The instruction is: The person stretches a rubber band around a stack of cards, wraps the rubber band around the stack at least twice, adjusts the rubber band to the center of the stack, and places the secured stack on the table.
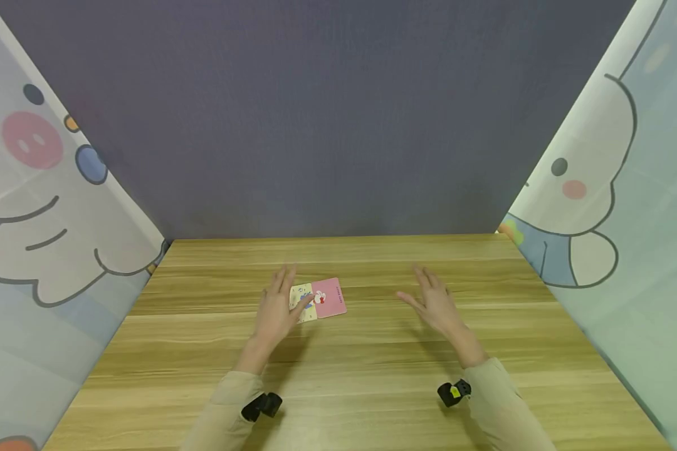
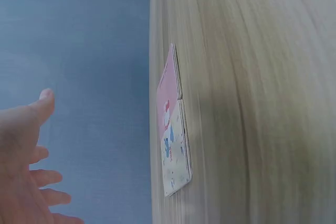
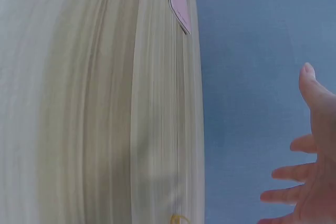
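A small thin booklet (image 1: 330,297), one half pink and the other pale yellow with cartoon rabbit prints, lies flat on the wooden table (image 1: 350,376). The left wrist view shows thin layers along the edge of the booklet (image 2: 175,145). Over its yellow half hovers my left hand (image 1: 272,311), fingers extended and thumb spread, hiding the left end in the head view. To the right of the booklet, my right hand (image 1: 439,308) is held above the tabletop, its fingers spread and nothing in it. Both palms face inward, apart from each other.
A dark grey panel (image 1: 338,125) rises behind the table's back edge. Cartoon-printed curtains stand on the left (image 1: 51,219) and right (image 1: 587,250). Black wrist cameras are strapped to the left sleeve (image 1: 261,406) and right sleeve (image 1: 454,393).
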A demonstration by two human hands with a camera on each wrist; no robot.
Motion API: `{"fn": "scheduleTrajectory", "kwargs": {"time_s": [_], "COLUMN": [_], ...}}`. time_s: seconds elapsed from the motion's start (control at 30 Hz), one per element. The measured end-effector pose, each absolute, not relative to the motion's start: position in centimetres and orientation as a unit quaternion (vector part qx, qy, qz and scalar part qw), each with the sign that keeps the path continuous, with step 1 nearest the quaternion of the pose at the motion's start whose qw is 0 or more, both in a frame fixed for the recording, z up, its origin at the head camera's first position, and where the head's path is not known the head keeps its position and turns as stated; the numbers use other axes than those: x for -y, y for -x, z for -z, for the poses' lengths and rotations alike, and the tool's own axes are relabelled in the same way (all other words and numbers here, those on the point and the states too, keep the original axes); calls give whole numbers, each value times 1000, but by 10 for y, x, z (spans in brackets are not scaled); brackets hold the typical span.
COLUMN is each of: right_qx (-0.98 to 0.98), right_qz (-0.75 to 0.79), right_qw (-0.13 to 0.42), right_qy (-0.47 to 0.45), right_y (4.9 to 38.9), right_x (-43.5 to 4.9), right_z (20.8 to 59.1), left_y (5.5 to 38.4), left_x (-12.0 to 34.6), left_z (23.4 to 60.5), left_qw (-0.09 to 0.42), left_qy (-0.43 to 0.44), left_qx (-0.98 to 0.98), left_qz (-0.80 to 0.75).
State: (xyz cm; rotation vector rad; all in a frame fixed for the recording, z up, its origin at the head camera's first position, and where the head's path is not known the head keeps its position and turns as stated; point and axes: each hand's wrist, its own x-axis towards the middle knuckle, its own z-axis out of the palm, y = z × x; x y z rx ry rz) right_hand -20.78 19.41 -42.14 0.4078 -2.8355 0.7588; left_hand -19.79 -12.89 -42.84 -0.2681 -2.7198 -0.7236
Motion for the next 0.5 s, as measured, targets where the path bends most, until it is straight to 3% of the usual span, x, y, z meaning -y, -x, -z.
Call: {"fn": "scheduleTrajectory", "kwargs": {"time_s": [0.17,0.5], "right_qx": [942,915], "right_qz": [-283,-380], "right_qw": [111,89], "right_qy": [-144,-98], "right_y": [207,205], "right_x": [-201,-219], "right_z": [424,435], "left_y": [194,189], "left_x": [134,140], "left_z": [431,440], "left_qw": [197,233], "left_qy": [94,69], "left_qx": [931,896], "left_qz": [292,372]}}
